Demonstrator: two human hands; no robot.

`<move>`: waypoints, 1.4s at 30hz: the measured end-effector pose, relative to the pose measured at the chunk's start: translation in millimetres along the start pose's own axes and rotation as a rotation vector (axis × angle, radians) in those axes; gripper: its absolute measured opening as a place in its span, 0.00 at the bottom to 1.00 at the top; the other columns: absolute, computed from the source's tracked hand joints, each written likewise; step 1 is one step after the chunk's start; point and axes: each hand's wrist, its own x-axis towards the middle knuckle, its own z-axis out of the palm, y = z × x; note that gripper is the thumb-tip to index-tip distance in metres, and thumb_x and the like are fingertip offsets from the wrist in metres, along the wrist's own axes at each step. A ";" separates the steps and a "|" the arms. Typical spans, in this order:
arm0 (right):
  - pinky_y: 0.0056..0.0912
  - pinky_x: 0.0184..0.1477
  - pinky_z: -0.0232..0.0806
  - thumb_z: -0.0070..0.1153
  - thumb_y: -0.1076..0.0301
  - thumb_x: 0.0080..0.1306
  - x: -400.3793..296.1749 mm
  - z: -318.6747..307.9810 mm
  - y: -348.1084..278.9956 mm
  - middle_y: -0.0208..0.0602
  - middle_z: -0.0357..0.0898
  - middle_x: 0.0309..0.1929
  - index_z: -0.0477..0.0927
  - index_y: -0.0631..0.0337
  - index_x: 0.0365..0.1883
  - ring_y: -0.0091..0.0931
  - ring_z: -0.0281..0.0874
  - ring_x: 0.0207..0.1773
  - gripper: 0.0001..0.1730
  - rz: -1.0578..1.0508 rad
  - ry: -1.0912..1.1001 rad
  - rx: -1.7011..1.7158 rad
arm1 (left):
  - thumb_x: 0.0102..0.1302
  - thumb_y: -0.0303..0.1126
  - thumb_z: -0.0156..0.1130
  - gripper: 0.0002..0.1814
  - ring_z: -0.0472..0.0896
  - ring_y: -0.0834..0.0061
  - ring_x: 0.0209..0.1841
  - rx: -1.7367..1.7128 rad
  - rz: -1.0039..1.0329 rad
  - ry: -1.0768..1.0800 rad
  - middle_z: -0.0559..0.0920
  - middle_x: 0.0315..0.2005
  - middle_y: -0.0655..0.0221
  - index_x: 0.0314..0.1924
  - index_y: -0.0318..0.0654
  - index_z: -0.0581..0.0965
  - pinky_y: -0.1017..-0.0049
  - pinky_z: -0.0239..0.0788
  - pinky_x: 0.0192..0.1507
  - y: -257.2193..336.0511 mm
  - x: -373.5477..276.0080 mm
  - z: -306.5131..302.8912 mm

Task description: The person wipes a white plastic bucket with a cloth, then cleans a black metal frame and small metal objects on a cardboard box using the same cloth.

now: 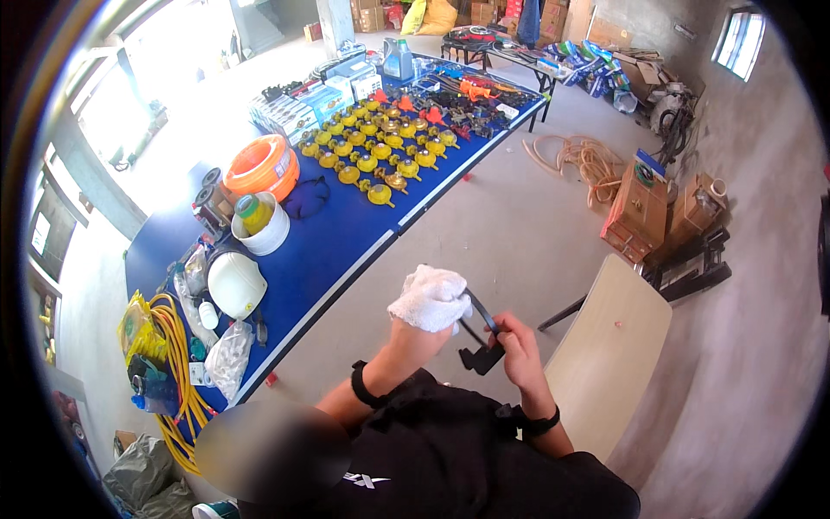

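Note:
A white cloth [428, 295] is bunched in my left hand [420, 340], hiding most of its fingers. It wraps the upper end of a black object [481, 360] with two slim bars and a notched block at its lower end; its exact kind is unclear. My right hand [519, 347] pinches this object near the block, thumb and fingers on the bar. Both hands are held up in front of my chest, over the floor between the blue table [311, 253] and a beige board [613, 331].
Yellow gas regulators [366, 162] stand in rows on the table. Nearer are an orange hose coil [262, 165], a white bucket [269, 230], a white hard hat [237, 285] and yellow hoses [185, 383]. Cardboard boxes [639, 207] and a tangled hose [590, 165] lie to the right.

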 end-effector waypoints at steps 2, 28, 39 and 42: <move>0.25 0.37 0.64 0.40 0.74 0.67 -2.8 1.6 14.3 0.30 0.73 0.25 0.75 0.66 0.34 0.21 0.70 0.33 0.10 0.014 -0.074 0.031 | 0.46 0.22 0.66 0.13 0.77 0.56 0.38 0.124 0.105 0.026 0.81 0.34 0.63 0.35 0.40 0.80 0.62 0.67 0.45 -12.0 -4.7 6.3; 0.21 0.20 0.51 0.63 0.66 0.63 -20.3 -7.5 16.0 0.24 0.62 0.12 0.72 0.64 0.17 0.13 0.56 0.18 0.19 -0.114 0.272 -0.147 | 0.48 0.30 0.64 0.09 0.78 0.61 0.34 -0.321 -0.060 0.141 0.79 0.30 0.62 0.32 0.38 0.78 0.69 0.69 0.41 -50.5 20.8 -26.2; 0.22 0.19 0.53 0.68 0.70 0.58 -29.2 -28.7 -44.4 0.28 0.71 0.13 0.77 0.64 0.18 0.15 0.61 0.16 0.14 -0.207 0.049 -0.195 | 0.60 0.26 0.53 0.08 0.77 0.59 0.39 -0.198 -0.038 -0.491 0.80 0.35 0.61 0.37 0.40 0.78 0.66 0.69 0.48 -23.5 -7.1 -9.8; 0.20 0.20 0.52 0.68 0.69 0.59 -36.6 -39.2 -53.0 0.25 0.70 0.14 0.77 0.64 0.19 0.14 0.60 0.18 0.14 -0.196 0.094 -0.112 | 0.66 0.29 0.52 0.11 0.77 0.70 0.47 -0.552 -0.213 -0.615 0.80 0.42 0.68 0.47 0.39 0.77 0.72 0.68 0.53 -28.1 8.5 -12.6</move>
